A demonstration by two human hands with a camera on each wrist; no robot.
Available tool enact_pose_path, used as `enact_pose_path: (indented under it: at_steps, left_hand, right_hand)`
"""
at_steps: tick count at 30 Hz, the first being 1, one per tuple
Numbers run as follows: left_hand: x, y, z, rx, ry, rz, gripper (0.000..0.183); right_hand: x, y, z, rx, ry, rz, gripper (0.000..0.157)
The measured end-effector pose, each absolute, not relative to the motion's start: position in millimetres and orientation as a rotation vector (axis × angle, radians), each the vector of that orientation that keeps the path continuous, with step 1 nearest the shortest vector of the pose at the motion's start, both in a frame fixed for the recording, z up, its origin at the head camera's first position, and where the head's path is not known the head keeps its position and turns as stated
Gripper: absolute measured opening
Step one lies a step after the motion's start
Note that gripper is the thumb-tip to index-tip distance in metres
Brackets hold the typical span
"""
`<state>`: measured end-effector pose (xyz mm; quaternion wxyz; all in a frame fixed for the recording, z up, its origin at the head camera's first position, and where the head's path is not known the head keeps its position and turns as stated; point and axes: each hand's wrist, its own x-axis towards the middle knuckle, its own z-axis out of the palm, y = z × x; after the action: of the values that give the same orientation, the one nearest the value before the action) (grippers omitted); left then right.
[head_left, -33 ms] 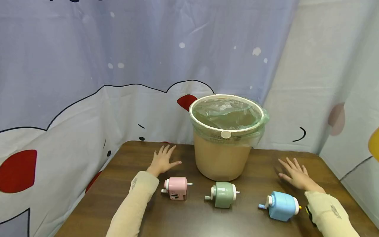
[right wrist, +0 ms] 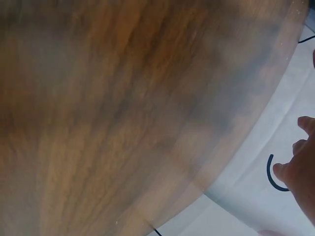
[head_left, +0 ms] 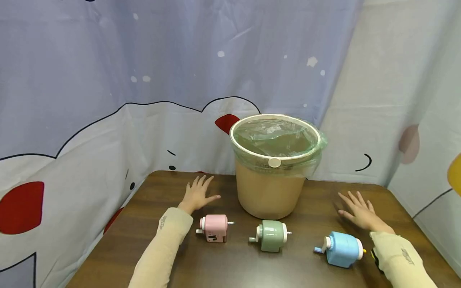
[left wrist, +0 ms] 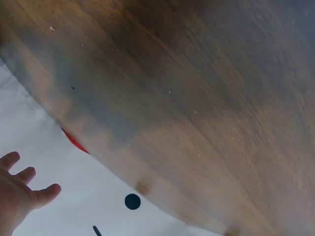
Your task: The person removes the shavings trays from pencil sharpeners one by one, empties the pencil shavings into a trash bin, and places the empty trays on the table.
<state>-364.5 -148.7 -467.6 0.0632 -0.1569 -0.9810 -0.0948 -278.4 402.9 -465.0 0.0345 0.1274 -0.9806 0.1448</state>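
Note:
My left hand (head_left: 196,196) is at the back left of the table, fingers spread and straight, holding nothing. Just in front of it stands a pink hand-crank pencil sharpener (head_left: 216,228), apart from the hand. A green sharpener (head_left: 272,236) of the same kind stands near the middle. Farther right is a blue one (head_left: 343,250) with a small yellow tip at its right end. Behind and right of the blue sharpener my right hand (head_left: 361,214) extends with spread fingers and nothing in it. Each wrist view catches only part of its hand, the left (left wrist: 19,196) and right (right wrist: 300,167).
A tan bucket (head_left: 268,192) with a white rim and a green plastic liner stands at the back, between the hands and behind the sharpeners. The brown wooden table (head_left: 230,268) has rounded back corners. A printed curtain (head_left: 173,136) hangs close behind it.

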Motion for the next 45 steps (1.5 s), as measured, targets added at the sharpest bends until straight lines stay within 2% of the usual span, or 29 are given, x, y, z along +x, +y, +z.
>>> enact_pose_path:
  at_steps: [11, 21, 28, 32, 35, 45]
  left_hand:
    - [-361.8, -155.0, -459.9, -0.49, -2.95, -0.298, 0.085]
    - [-348.5, -160.0, -452.0, -0.575, -2.882, -0.351, 0.08]
    - [-335.3, -163.5, -430.9, -0.643, -2.799, -0.445, 0.074]
    - [-332.5, -164.0, -417.3, -0.663, -2.754, -0.56, 0.065]
    - [-330.3, -164.0, -408.5, -0.65, -2.725, -0.676, 0.058]
    - [-309.2, -154.5, -387.0, -0.663, -2.647, -0.815, 0.055]
  right_hand:
    - [-275.0, 411.6, -460.8, 0.369, -3.032, 0.44, 0.067]
    - [-267.4, 412.4, -455.3, 0.435, -2.843, 0.371, 0.058]
    - [-273.9, 405.7, -436.6, 0.499, -2.796, 0.336, 0.062]
    - [-273.3, 405.3, -426.3, 0.513, -2.758, 0.335, 0.061]
    - [-270.0, 405.1, -421.4, 0.509, -2.739, 0.34, 0.06]
    - [-251.2, 391.6, -404.0, 0.394, -2.73, 0.378, 0.053]
